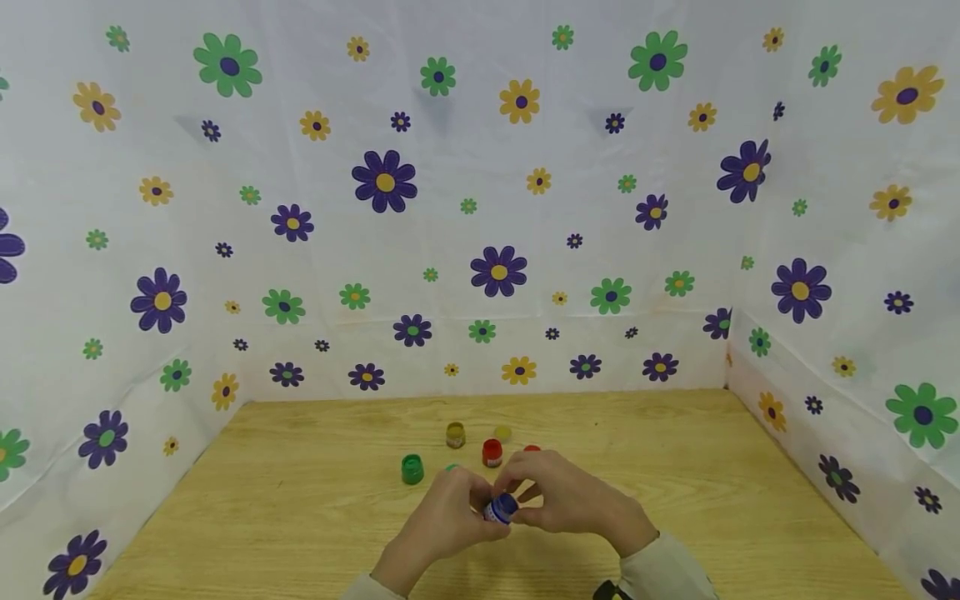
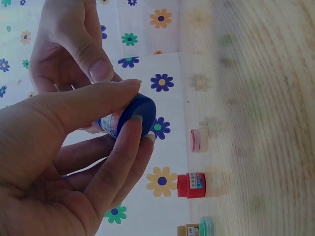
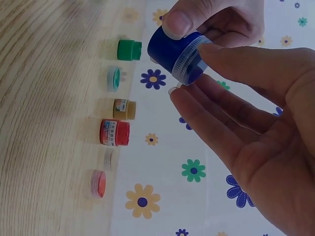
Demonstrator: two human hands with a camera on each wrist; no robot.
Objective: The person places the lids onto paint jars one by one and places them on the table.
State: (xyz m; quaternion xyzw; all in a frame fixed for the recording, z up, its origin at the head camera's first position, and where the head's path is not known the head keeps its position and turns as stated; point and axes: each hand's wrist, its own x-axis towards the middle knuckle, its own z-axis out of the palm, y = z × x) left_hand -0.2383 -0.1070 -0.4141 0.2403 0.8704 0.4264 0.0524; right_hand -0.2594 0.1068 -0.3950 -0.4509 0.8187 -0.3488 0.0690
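Observation:
A small paint jar with blue paint (image 1: 497, 510) is held tilted over the table between the two hands. The left hand (image 1: 448, 514) grips its body, thumb on one side and fingers on the other. At the jar's other end is a clear ribbed lid (image 3: 186, 60). The right hand (image 1: 570, 497) has its thumb on the lid's rim and its fingertips at the opposite side, pinching it. The lid sits against the jar in the right wrist view.
Beyond the hands on the wooden table (image 1: 300, 500) stand uncapped green (image 1: 412, 469), yellow-brown (image 1: 455, 435) and red (image 1: 492, 452) paint jars. Loose lids lie near them: a green lid (image 3: 113, 78), a yellowish lid (image 1: 502, 433) and a red lid (image 3: 98, 184). Flowered cloth (image 1: 450, 250) surrounds the table.

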